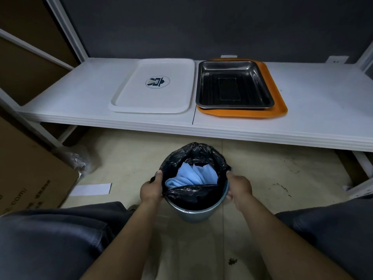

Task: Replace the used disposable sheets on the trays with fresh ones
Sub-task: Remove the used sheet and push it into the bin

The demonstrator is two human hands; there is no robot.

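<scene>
Your L grip (150, 189) and R grip (239, 187) each hold the rim of the bin (193, 216), one per side. Thumbs are hooked over the black liner (193, 156) and fingers wrap the outside, so both are closed on it, neither free. Can't tell if the bin is lifted or resting on the floor. Btwn the two grips, down inside the liner, lie crumpled blue sheets (193, 174). Those look like the used ones, so removal seems done. Ahead of your grips and higher up, on the white shelf (80, 93), the trays sit bare. The white tray (141, 98) w/ a logo mid-panel is ahead-left of L grip. The black metal tray (232, 85) is ahead of R grip, stacked on the orange tray (278, 106), which shows only at its edges. No sheet shows on white or black; the orange one is mostly covered, so can't tell. Judgement: approx halfway, w/ old sheets binned and relining not started. Left to do: let go of the bin, fetch fresh sheets, lay one per tray. No fresh stock is in view. The only pale thing nearby is a paper slip (90, 189) on the floor left of L grip, beside a cardboard box (30, 178), and it doesn't look like a tray sheet. You'll prob need to unstack metal from orange to line both.
</scene>
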